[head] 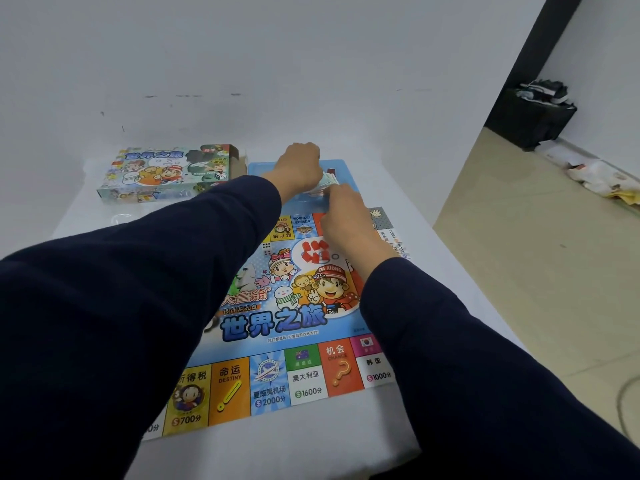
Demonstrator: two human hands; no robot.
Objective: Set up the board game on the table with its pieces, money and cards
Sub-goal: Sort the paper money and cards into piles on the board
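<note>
The colourful game board point(277, 341) lies flat on the white table point(311, 438). A light blue tray point(256, 168) rests at the board's far edge. My left hand point(298, 168) is closed over the tray, holding a stack of paper money point(327, 180). Just in front of it, my right hand point(343, 220) pinches the same stack at its near end. Several red pieces point(313, 252) and a white die point(266, 248) lie on the board's middle. Both forearms in dark sleeves cover the board's sides.
The game box point(166, 174) lies at the far left of the table, its right end open. A white wall stands behind the table. On the floor to the right are a black bin point(533, 116), crumpled bags point(602, 178) and a cable point(623, 403).
</note>
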